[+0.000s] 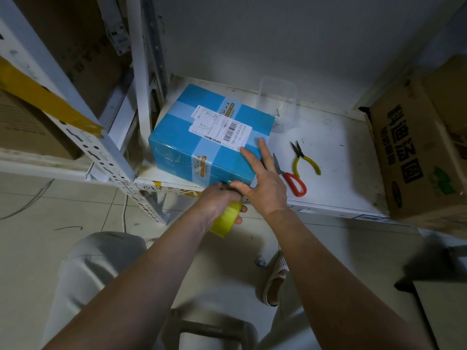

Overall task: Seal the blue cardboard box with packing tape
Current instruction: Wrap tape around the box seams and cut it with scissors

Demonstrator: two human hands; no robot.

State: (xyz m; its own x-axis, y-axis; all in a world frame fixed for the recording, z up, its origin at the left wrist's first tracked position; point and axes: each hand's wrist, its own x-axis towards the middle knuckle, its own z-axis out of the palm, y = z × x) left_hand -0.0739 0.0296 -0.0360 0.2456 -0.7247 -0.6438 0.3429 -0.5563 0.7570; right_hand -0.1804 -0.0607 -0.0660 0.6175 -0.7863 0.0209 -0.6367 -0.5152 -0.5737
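Note:
The blue cardboard box (202, 137) lies on the white shelf (336, 157), with a white shipping label on top and pale tape bands crossing it. My left hand (219, 200) grips a yellowish roll of packing tape (226, 219) just below the box's near bottom edge, in front of the shelf's rim. My right hand (262, 180) rests with straight fingers on the box's near right corner, fingertips reaching the label's edge. Its thumb touches my left hand by the tape.
Red-handled scissors (290, 179) and yellow-handled pliers (304, 157) lie on the shelf right of the box. A clear plastic container (278, 102) stands behind it. A brown carton (419, 152) fills the shelf's right end. Perforated steel uprights (101, 147) stand at left.

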